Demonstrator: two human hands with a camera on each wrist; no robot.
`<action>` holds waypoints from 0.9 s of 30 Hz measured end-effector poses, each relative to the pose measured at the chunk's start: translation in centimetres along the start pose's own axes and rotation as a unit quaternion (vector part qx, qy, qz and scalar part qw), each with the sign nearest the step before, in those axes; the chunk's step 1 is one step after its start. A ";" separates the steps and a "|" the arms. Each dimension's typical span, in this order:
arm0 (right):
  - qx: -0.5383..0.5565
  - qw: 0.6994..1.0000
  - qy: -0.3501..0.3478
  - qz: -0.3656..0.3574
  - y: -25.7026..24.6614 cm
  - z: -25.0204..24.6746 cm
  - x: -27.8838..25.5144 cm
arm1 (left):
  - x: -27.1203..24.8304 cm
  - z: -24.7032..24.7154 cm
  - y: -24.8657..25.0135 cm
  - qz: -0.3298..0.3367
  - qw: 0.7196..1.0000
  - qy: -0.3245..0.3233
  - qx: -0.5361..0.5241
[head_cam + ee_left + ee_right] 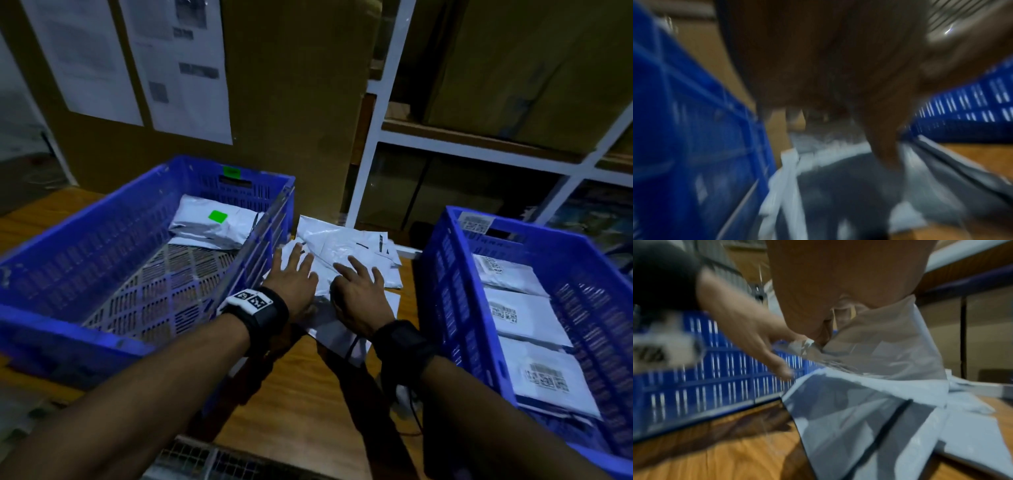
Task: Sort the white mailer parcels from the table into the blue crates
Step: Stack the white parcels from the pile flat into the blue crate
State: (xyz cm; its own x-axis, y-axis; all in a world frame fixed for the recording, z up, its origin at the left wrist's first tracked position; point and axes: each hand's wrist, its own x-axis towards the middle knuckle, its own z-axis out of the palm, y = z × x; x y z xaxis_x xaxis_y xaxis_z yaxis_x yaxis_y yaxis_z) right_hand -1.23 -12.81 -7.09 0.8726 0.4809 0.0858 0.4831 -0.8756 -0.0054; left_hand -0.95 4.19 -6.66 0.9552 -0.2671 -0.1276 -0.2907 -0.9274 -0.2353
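A pile of white mailer parcels [346, 246] lies on the wooden table between two blue crates. My left hand [296, 270] rests flat on the pile's left side with its fingers spread. My right hand [358, 284] lies on the pile beside it, fingers spread over a puffy parcel [885, 350]. The left crate [85, 219] holds one mailer with a green sticker [212, 226]. Three labelled mailers [524, 315] lie in a row in the right crate [442, 291]. The left wrist view is blurred and shows my left hand [838, 81] above the parcels [838, 186].
A tall cardboard panel [291, 102] with printed sheets stands behind the left crate. White shelving [373, 144] with boxes runs behind the right crate. Bare wooden table [301, 394] shows in front of the pile, and a black cable [411, 407] hangs under my right wrist.
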 end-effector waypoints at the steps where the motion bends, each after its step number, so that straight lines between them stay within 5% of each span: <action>1: -0.007 1.000 0.002 -0.005 0.0 -0.4 -0.2 | -0.1 -0.1 0.3 0.002 1.000 0.017 0.004; 8: -0.099 0.994 0.000 -0.049 0.3 -2.4 -1.4 | -0.4 -1.9 -0.4 -0.021 0.999 0.033 -0.014; 11: -0.101 0.995 0.005 -0.022 1.6 -5.3 0.3 | -0.5 -2.8 -0.8 -0.086 0.986 0.142 -0.024; 15: -0.068 0.997 -0.037 -0.007 5.0 -9.8 2.5 | -0.2 -2.7 -0.8 -0.145 0.931 0.326 -0.080; 27: 0.027 0.999 -0.003 0.018 8.1 -14.0 3.1 | 1.5 -2.7 0.7 -0.088 0.935 0.339 -0.050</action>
State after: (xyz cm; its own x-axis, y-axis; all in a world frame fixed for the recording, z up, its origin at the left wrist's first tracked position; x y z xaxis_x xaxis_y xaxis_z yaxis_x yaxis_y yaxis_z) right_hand 4.36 -19.02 7.04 0.8895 0.4502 0.0781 0.4550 -0.8883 -0.0618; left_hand 0.42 2.47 -4.37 0.8132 -0.1802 0.5534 -0.1510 -0.9836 -0.0986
